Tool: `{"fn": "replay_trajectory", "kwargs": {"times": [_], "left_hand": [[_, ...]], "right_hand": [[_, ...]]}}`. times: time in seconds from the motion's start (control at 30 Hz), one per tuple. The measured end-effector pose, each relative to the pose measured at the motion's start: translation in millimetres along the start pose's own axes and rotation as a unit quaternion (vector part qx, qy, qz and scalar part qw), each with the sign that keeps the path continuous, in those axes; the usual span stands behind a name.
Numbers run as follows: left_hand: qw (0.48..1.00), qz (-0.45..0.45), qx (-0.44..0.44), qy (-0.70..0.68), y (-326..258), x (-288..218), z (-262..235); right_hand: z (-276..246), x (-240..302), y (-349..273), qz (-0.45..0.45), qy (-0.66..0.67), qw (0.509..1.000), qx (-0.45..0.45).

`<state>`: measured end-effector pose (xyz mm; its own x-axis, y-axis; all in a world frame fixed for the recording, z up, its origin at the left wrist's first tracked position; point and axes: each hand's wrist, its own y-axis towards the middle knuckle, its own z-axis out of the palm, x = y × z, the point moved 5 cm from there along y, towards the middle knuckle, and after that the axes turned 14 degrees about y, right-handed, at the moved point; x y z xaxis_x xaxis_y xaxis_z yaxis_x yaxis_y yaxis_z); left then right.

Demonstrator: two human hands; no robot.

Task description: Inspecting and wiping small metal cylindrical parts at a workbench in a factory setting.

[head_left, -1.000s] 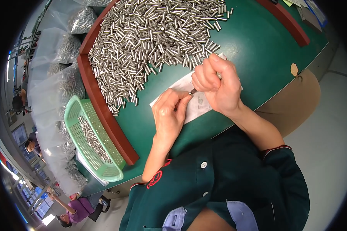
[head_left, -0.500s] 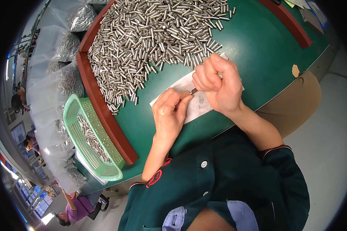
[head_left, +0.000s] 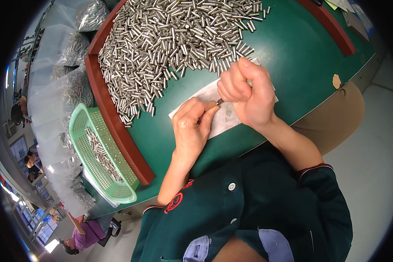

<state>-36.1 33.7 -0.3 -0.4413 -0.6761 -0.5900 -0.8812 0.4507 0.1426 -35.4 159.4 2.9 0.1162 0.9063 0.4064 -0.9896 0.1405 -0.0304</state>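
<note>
My left hand is closed in a pinch, thumb and forefinger on a small metal pin of which only the end shows. Right beside it, my right hand forms a fist with the thumb on top. A short dark tip pokes out below its fingers and meets the pin; whatever else the fist holds is hidden. Both hands hover over a white sheet with grey smudges, lying on the green tabletop. Beyond them spreads a large heap of shiny short metal pins.
A red-brown rail borders the heap on the left, another rail stands far right. Outside the left rail sit a green plastic basket holding pins and several clear bags of pins. A brown stool is at the right edge. People work at far left.
Both hands keep nearly the same pose, pin and dark tip still together. The view has shifted slightly, so the basket and left rail appear a little farther left.
</note>
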Motion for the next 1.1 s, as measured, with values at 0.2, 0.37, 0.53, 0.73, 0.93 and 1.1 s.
{"fn": "replay_trajectory", "kwargs": {"times": [0.2, 0.37, 0.53, 0.73, 0.93, 1.1], "left_hand": [[1.000, -0.001, 0.006, 0.002, 2.1, -1.8, -1.5], [1.000, 0.006, -0.011, -0.003, 0.1, 1.5, -2.0], [0.954, -0.116, 0.033, -0.276, 0.3, 11.8, -6.8], [0.704, -0.221, 0.180, -0.650, -4.8, 18.8, 10.5], [0.696, -0.256, 0.172, -0.649, -2.4, 20.3, 7.2], [0.690, -0.266, 0.174, -0.650, -2.2, 21.1, 6.5]], "right_hand": [[9.3, -2.9, -8.3, -0.052, -0.127, 0.989, 0.062], [31.0, 0.8, -13.1, -0.092, -0.237, 0.956, 0.144], [6.1, -2.3, -5.9, -0.015, -0.100, 0.994, 0.036], [12.3, -1.3, -5.4, -0.018, -0.137, 0.990, 0.025], [12.7, -1.6, -3.0, -0.012, -0.121, 0.992, 0.016], [13.0, -1.8, -0.9, -0.016, -0.125, 0.992, 0.021]]}}
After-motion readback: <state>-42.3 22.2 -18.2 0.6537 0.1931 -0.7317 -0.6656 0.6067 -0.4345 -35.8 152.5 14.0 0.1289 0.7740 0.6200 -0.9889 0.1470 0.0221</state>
